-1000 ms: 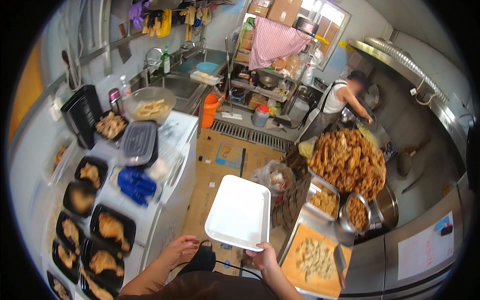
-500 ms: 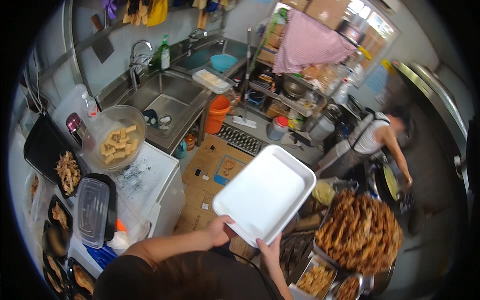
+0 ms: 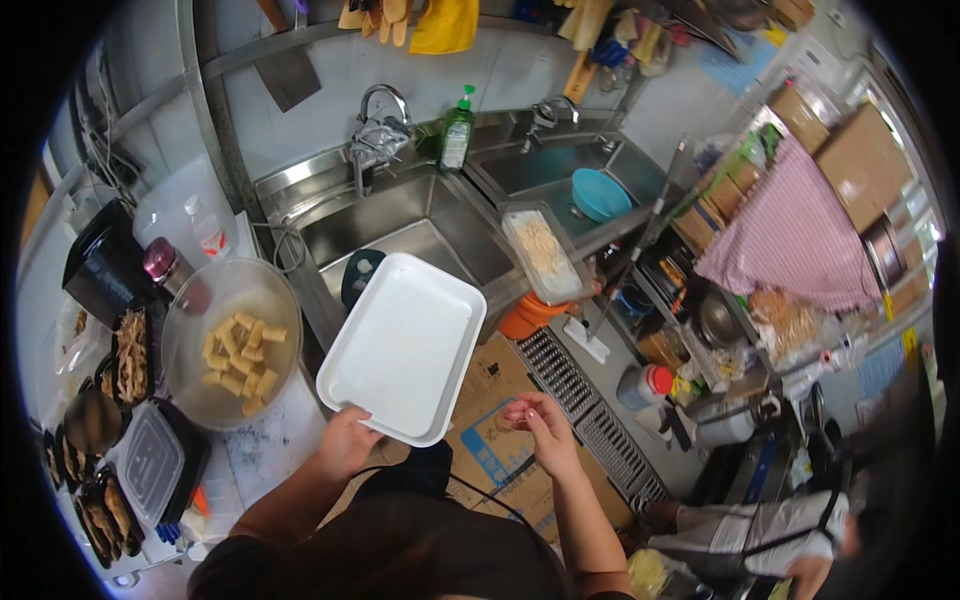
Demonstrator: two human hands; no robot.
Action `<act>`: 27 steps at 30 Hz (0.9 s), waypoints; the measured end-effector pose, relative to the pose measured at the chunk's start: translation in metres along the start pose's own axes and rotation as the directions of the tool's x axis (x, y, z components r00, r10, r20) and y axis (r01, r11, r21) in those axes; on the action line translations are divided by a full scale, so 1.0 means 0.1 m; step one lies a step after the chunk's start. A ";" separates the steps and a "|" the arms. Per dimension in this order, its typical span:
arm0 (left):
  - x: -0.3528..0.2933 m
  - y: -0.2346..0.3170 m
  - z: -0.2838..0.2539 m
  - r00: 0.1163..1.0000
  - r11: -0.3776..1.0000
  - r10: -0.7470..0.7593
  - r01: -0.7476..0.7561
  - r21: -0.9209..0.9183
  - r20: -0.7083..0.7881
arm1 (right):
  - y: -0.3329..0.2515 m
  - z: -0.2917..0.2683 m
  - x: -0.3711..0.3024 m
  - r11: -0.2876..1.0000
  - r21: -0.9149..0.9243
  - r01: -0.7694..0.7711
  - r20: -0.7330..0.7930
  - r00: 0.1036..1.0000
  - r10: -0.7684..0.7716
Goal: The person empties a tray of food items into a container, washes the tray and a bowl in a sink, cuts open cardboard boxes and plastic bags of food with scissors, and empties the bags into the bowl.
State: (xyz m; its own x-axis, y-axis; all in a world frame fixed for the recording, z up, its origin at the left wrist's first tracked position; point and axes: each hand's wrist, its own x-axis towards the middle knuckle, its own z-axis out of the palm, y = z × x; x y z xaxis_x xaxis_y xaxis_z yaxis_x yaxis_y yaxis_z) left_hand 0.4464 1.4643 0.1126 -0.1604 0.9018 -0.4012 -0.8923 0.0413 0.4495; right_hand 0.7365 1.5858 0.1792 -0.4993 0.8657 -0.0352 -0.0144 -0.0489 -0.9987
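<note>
left hand [image 3: 347, 443] grasps white tray [image 3: 403, 345] edge | right hand [image 3: 540, 425] loosely curled, empty | green soap bottle [image 3: 457, 133] behind sink [image 3: 400, 215]

head view, high, looking steeply down

The left hand [image 3: 345, 440] grips the near edge of an empty white rectangular tray [image 3: 403, 346], held tilted above the steel sink [image 3: 400, 225]. The right hand [image 3: 535, 425] is off the tray, fingers loosely curled, over flattened cardboard [image 3: 500, 400] on the floor. On the worktop [image 3: 270, 445] to the left stands a clear bowl [image 3: 232, 342] of pale fried pieces, with black trays of food [image 3: 105, 510] beyond it. A green soap bottle [image 3: 457, 135] stands between the two sinks.
</note>
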 end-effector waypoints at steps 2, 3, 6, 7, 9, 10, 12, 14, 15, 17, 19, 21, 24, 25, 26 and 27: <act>0.40 0.05 0.12 0.996 0.998 0.025 -0.030 -0.058 -0.080 | 0.01 -0.14 0.54 0.997 0.066 -0.040 -0.012 0.999 0.041; 0.62 -0.05 0.13 0.996 0.994 -0.013 0.003 -0.108 -0.089 | -0.01 -0.29 0.68 0.993 0.074 -0.097 -0.023 0.995 0.099; 1.33 -0.14 0.06 0.981 0.980 -0.047 0.010 -0.198 -0.186 | -0.13 -0.55 1.37 0.982 0.061 -0.177 0.032 0.984 0.175; 1.49 -0.13 0.11 0.973 0.982 -0.022 -0.022 -0.187 -0.231 | -0.15 -0.64 1.62 0.980 0.060 -0.191 0.042 0.981 0.189; 1.80 -0.09 0.21 0.948 0.984 0.022 -0.076 -0.158 -0.317 | -0.12 -0.80 2.17 0.973 0.096 -0.209 0.075 0.976 0.202; 1.91 -0.07 0.24 0.931 0.985 0.049 -0.105 -0.139 -0.361 | -0.07 -0.85 2.47 0.967 0.112 -0.230 0.097 0.971 0.219; 2.09 0.01 0.33 0.891 0.981 0.110 -0.168 -0.095 -0.439 | 0.09 -0.90 3.11 0.962 0.089 -0.258 0.164 0.956 0.241; 2.24 0.15 0.38 0.893 0.976 0.195 -0.216 -0.006 -0.405 | 0.29 -0.75 3.91 0.950 0.108 -0.292 0.317 0.916 0.245; 2.29 0.16 0.41 0.892 0.972 0.225 -0.233 0.028 -0.392 | 0.38 -0.67 4.29 0.942 0.105 -0.319 0.389 0.885 0.257; 2.43 0.21 0.49 0.874 0.961 0.274 -0.266 0.075 -0.400 | 0.68 -0.46 5.06 0.936 0.102 -0.338 0.463 0.849 0.256; 2.44 0.25 0.61 0.808 0.932 0.362 -0.318 0.174 -0.464 | 0.96 -0.11 5.78 0.924 0.162 -0.346 0.490 0.841 0.230; 2.45 0.20 0.57 0.766 0.904 0.425 -0.381 0.192 -0.482 | 0.94 0.42 6.30 0.889 0.293 -0.352 0.548 0.824 0.145; 2.45 0.21 0.69 0.686 0.863 0.493 -0.464 0.199 -0.536 | 1.04 1.10 6.84 0.843 0.284 -0.457 0.655 0.735 0.177; 2.48 0.21 0.73 0.673 0.852 0.509 -0.481 0.205 -0.537 | 1.20 1.21 6.99 0.860 0.186 -0.476 0.655 0.712 0.253; 2.57 0.20 0.70 0.678 0.860 0.496 -0.471 0.198 -0.542 | 1.40 1.25 7.20 0.870 0.092 -0.485 0.636 0.701 0.323; 2.63 0.20 0.67 0.679 0.868 0.480 -0.459 0.189 -0.555 | 1.59 1.30 7.34 0.867 -0.006 -0.499 0.614 0.682 0.397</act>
State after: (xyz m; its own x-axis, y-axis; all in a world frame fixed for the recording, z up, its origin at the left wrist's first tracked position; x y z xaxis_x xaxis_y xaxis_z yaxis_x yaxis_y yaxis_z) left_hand 0.4147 1.7314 0.0690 -0.7716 0.3934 -0.4998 -0.6213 -0.2974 0.7250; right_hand 0.2553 2.1484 -0.0001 -0.8780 0.2655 -0.3982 0.2422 -0.4712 -0.8481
